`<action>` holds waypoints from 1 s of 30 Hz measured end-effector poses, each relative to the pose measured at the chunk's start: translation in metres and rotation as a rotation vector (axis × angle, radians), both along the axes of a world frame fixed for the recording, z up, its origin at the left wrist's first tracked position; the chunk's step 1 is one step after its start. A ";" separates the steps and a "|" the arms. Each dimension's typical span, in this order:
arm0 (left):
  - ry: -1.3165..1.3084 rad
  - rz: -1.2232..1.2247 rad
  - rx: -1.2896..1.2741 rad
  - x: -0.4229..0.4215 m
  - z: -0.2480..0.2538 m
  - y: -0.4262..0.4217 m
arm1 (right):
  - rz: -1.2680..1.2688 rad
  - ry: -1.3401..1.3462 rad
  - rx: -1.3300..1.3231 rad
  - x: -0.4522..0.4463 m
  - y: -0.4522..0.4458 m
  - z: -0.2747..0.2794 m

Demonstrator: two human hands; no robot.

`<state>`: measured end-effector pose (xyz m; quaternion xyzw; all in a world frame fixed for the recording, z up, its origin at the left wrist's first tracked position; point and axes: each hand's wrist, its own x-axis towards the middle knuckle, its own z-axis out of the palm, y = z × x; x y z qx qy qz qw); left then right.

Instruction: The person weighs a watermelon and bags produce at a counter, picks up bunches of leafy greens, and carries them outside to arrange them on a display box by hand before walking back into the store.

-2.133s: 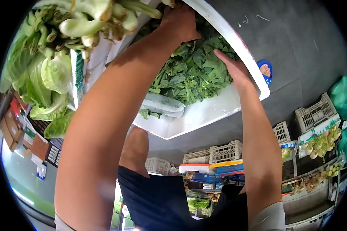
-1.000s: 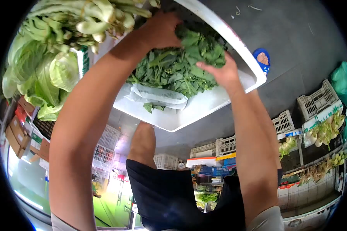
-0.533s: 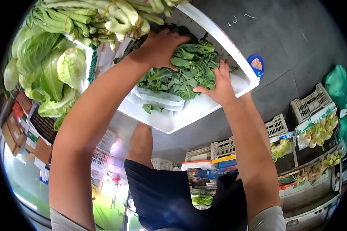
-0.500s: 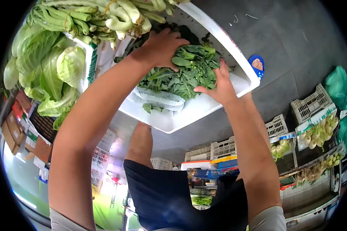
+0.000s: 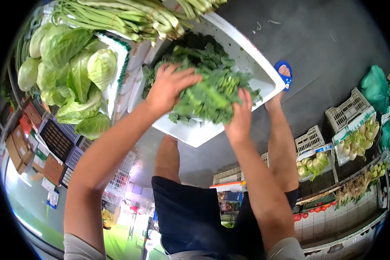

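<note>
A bunch of dark leafy greens [image 5: 212, 97] sits between my two hands over a white foam box [image 5: 190, 136]. My left hand [image 5: 171, 84] presses on its left side, fingers stretched across the leaves and the thumb hidden. On the right side, my right hand [image 5: 240, 115] holds the leaves with its fingers curled up along the edge. The bunch is a little smeared by motion. Behind it, more dark greens [image 5: 199, 43] lie at the box's far end.
Pale green cabbages [image 5: 102, 69] fill a box at the left, and bundled long beans [image 5: 117, 19] lie above it. A foot in a blue sandal [image 5: 284, 73] stands beside the foam box. Plastic crates [image 5: 344, 110] and vegetable shelves line the right.
Both hands have drawn the bunch towards me, and it looks bigger and higher. The clear plastic bag in front of it is now largely covered. The view has shifted slightly.
</note>
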<state>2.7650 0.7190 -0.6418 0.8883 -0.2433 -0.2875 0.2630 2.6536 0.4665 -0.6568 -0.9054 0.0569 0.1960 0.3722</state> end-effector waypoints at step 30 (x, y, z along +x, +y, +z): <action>0.429 0.652 -0.364 -0.090 0.299 0.093 | 0.929 0.262 0.066 0.136 0.047 0.324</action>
